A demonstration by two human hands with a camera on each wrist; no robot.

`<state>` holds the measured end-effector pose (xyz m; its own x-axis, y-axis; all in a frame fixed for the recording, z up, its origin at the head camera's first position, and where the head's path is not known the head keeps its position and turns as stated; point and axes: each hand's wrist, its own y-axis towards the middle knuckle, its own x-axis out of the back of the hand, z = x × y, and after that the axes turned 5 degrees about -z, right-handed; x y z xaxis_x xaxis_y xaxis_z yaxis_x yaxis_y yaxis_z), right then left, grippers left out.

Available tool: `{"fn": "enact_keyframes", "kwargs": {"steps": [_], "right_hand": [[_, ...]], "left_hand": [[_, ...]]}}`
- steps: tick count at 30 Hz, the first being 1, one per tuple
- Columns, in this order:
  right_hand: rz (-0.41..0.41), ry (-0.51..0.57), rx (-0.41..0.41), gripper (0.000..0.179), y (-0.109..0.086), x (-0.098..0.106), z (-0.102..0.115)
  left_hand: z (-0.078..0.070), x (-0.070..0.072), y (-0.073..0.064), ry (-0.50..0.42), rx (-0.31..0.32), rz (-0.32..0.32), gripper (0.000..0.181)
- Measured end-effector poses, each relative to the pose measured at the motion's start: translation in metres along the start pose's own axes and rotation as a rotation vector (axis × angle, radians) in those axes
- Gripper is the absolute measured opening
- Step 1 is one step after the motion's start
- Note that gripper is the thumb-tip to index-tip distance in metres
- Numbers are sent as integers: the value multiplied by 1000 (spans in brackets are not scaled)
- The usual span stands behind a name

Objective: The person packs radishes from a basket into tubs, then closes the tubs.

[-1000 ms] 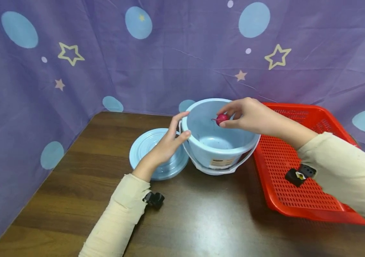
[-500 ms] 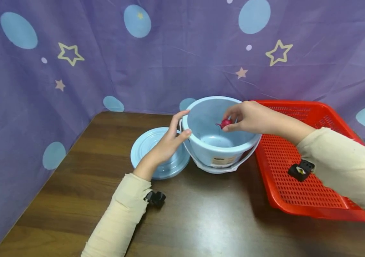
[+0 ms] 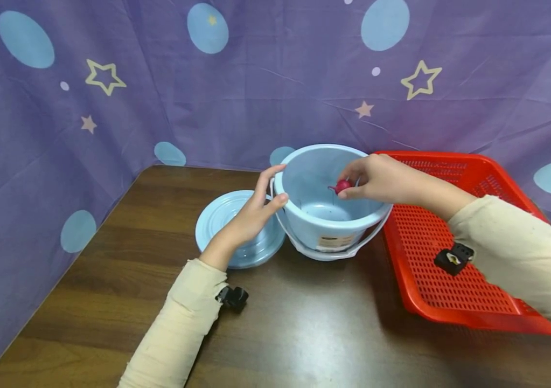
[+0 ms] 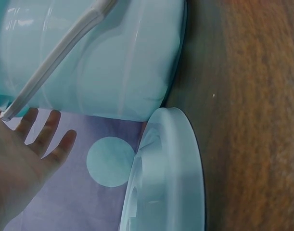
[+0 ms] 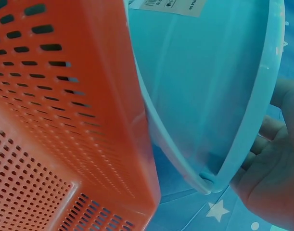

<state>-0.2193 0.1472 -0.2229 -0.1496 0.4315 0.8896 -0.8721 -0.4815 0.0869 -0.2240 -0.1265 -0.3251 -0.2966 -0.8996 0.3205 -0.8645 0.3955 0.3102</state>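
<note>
My right hand (image 3: 382,177) pinches a small red radish (image 3: 343,186) between thumb and fingers. The radish, its thin root pointing left, overlaps the inside of a light blue bucket (image 3: 338,222) in the head view. At the bucket's left side my left hand (image 3: 256,210) touches the rim with thumb and forefinger spread. The left wrist view shows the other fingers (image 4: 45,130) fairly straight beside the bucket wall. In the right wrist view the right hand (image 5: 272,168) is partly hidden behind the bucket's rim, and the radish is out of sight there.
A light blue round lid (image 3: 222,213) lies left of the bucket, partly under the left hand. The bucket's pale handle (image 3: 323,256) hangs at its front. On the right stands a red perforated basket (image 3: 430,258), close beside the bucket. A purple patterned cloth (image 3: 275,91) hangs behind the table.
My right hand has moved the radish slightly to the right and down over the bucket. The left hand keeps its place at the rim.
</note>
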Motion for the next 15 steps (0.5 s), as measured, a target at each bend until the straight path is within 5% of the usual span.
{"fn": "enact_keyframes", "kwargs": {"steps": [15], "right_hand": [[-48, 20, -18, 26, -1, -1, -2]], "left_hand": [[3, 0, 1, -19, -27, 5, 85]]}}
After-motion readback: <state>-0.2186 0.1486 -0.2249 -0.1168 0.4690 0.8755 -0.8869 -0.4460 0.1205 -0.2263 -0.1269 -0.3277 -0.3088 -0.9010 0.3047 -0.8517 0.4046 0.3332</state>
